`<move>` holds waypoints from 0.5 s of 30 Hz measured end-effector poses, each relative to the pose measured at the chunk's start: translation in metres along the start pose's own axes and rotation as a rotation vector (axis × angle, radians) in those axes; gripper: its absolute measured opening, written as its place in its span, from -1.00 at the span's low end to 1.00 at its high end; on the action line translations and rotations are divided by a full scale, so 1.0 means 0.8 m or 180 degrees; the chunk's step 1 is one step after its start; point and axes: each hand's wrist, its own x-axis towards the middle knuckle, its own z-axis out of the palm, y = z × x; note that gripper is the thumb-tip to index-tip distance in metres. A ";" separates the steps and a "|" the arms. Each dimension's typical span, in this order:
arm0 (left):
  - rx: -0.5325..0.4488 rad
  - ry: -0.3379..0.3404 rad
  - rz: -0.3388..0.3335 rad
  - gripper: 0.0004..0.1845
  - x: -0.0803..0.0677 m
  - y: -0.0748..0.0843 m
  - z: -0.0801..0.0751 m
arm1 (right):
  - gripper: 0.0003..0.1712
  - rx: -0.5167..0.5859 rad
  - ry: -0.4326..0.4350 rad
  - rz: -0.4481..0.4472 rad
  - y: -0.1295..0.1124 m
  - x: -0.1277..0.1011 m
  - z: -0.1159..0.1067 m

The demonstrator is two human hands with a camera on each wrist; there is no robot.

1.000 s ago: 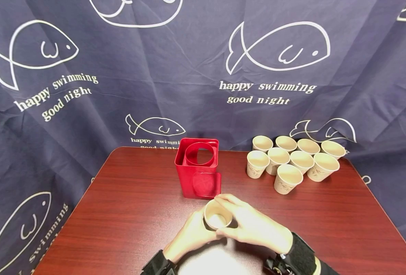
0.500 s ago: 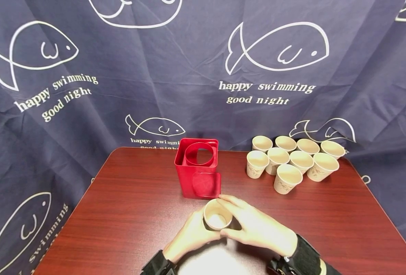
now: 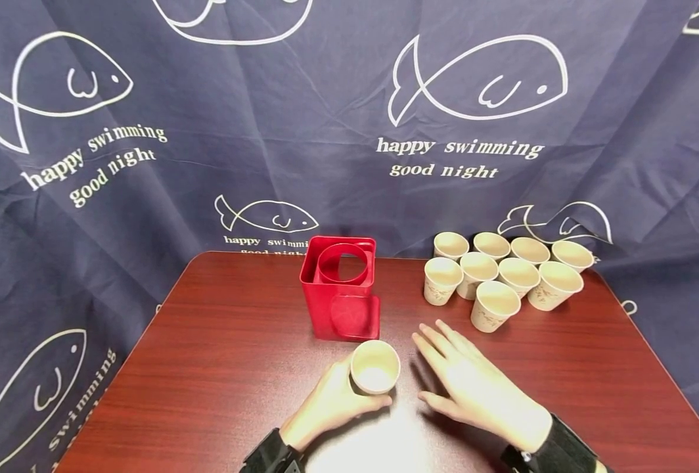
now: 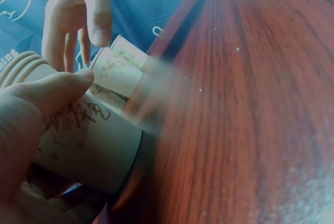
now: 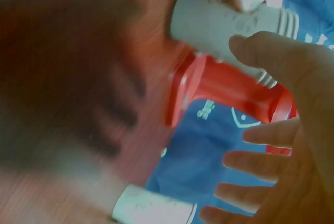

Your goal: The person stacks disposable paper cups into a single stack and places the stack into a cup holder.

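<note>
My left hand (image 3: 332, 402) grips a short stack of nested paper cups (image 3: 376, 369) near the table's front. Several stacked rims and a leafy print show on that cup stack (image 4: 86, 140) in the left wrist view, with the thumb across its side. To the right, apart from the stack, my right hand (image 3: 473, 384) hovers over the table with fingers straight and holding nothing. In the right wrist view the spread right hand (image 5: 276, 166) faces the cups. Just behind the stack stands a red box (image 3: 334, 309) with a round ring in its open top.
Several paper cups (image 3: 495, 307) stand upright in rows at the table's back right. Their nearest one is just beyond my right fingertips. The reddish-brown wooden table (image 3: 225, 341) ends against a dark blue curtain (image 3: 326, 131) printed with white fish.
My right hand has let go of the cup stack and moved right, its fingers straightening. The left hand keeps its grip in nearly the same place.
</note>
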 end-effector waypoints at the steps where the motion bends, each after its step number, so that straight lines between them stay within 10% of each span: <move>1: -0.0005 0.0003 -0.0020 -0.23 0.000 0.000 0.000 | 0.01 -0.0048 0.0034 0.0016 0.003 -0.002 0.000; 15: -0.0138 -0.0009 -0.0135 -0.25 -0.003 0.003 0.000 | -0.11 -0.0256 0.0440 0.0229 0.041 -0.028 -0.011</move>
